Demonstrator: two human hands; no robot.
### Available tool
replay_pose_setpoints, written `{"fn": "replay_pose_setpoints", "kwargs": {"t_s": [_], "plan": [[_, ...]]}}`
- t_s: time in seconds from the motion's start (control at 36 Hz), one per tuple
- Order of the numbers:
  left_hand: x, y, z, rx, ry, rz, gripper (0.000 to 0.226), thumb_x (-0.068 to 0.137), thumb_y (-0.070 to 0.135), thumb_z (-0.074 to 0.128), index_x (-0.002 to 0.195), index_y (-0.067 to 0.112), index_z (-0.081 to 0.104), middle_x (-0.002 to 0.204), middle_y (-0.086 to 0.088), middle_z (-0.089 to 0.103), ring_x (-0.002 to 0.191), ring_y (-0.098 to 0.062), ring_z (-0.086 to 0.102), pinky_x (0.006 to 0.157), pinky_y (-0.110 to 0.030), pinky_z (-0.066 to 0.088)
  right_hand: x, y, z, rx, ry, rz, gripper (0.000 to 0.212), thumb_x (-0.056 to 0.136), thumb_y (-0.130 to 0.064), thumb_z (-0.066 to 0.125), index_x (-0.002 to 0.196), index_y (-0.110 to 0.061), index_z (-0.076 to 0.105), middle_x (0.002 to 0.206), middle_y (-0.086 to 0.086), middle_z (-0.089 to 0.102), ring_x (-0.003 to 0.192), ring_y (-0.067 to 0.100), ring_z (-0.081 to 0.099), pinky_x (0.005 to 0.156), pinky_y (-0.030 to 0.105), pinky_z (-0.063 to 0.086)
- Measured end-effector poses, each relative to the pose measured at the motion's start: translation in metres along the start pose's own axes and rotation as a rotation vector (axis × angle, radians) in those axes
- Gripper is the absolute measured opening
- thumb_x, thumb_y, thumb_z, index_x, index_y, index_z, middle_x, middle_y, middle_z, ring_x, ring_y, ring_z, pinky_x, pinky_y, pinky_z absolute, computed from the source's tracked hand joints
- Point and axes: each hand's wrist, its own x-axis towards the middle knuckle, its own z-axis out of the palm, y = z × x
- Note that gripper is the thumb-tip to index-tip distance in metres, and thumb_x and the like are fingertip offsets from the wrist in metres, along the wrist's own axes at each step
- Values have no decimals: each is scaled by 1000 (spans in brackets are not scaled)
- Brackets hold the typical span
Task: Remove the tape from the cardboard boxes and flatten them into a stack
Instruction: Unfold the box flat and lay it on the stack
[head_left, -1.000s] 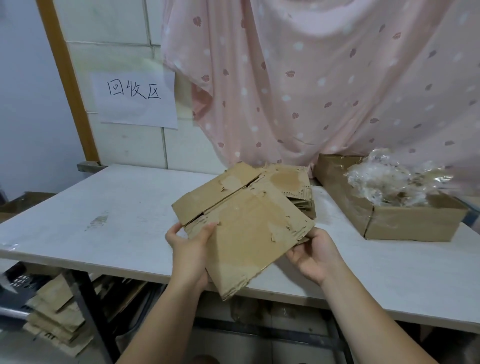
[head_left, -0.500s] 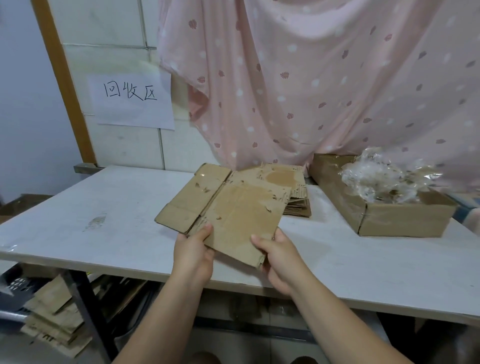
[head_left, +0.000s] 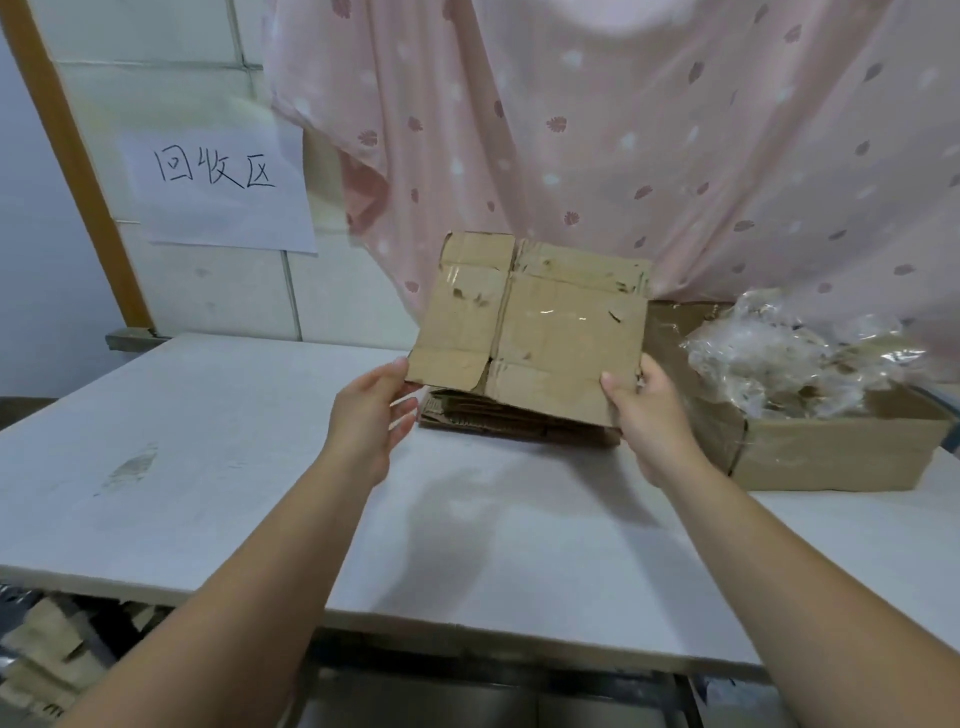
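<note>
The right hand (head_left: 641, 415) has a narrow grip on the flattened box (head_left: 535, 327), thumb on the near face at its lower right corner and fingers hidden behind, so it pinches the panel. The left hand (head_left: 371, 410) is wide open with fingers nearly straight, only its thumb and fingertips touching the lower left corner. The panel is held tilted up, facing the person, in the air just above the stack (head_left: 498, 418) of flattened cardboard. That stack lies toward the far edge of the table (head_left: 260, 441), just beside the open box (head_left: 831, 452) that holds crumpled tape (head_left: 789, 353) at the far right. The step in hand looks like laying this piece on the pile. With only one real pinch at a corner, the panel could swing or slip as it comes down and land skewed, overhang the pile, or nudge the lower sheets toward the far edge. Its loose left flap could also fold under and stop it lying flat. Glossy patches on its face may be leftover tape, which would leave this piece unfinished if it is stacked as it is.
</note>
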Motion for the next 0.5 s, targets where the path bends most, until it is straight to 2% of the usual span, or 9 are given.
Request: {"fn": "replay_pose_setpoints", "kwargs": {"t_s": [0.08,0.17,0.19,0.25,0.31,0.33,0.39,0.44,0.5], "plan": [[28,1,14,121,20,55,13,91,30,61,90,17,65,82,5,63,76,-11,55,71,-23,46,27,3,3,-141,-14,-96,28,95,-19,54,123,-23,55,112,-10,65,104,10,61,96,36,48],[55,-6,23,259,34,127,12,92,25,60,84,17,63,80,5,62,77,-9,54,79,-25,40,49,11,11,-269,37,-112,34,93,-29,55,127,-25,56,115,-10,65,111,15,58,99,40,46],[62,-10,25,303,30,142,13,92,24,60,83,15,63,80,5,63,78,-7,55,78,-22,39,56,16,14,-321,70,-97,36,91,-33,54,127,-27,56,116,-8,65,114,19,55,99,42,45],[75,-18,29,366,18,138,15,91,22,61,83,9,63,79,1,64,76,-10,58,66,-15,42,66,25,19,-433,129,-36,41,90,-36,51,130,-27,54,117,-3,64,120,29,47,98,42,42],[86,-28,31,421,11,100,18,90,21,62,79,7,59,75,-3,62,69,-14,57,56,-15,42,73,36,23,-492,155,76,39,90,-27,47,127,-23,55,116,4,61,123,34,38,89,38,38],[90,-33,32,452,6,75,19,89,21,63,77,8,57,74,-4,61,67,-16,57,57,-18,43,74,41,26,-481,159,138,38,89,-23,46,125,-21,56,117,7,57,123,35,35,84,36,35],[98,-43,31,493,-4,29,16,86,21,64,85,8,55,81,-7,61,70,-20,58,61,-26,45,75,53,29,-443,169,257,40,86,-21,47,125,-25,54,127,11,42,122,35,34,83,32,34],[102,-49,32,551,-1,-1,24,84,19,62,103,11,48,94,-7,58,73,-16,54,60,-26,41,75,65,28,-396,162,312,53,83,-24,53,136,-31,46,130,9,30,117,30,40,87,29,37],[107,-51,32,585,-17,-24,39,85,19,58,119,16,38,96,-6,56,74,-13,51,57,-24,36,76,73,27,-383,115,303,63,82,-30,54,142,-34,37,132,6,35,112,23,45,94,32,41]]}}
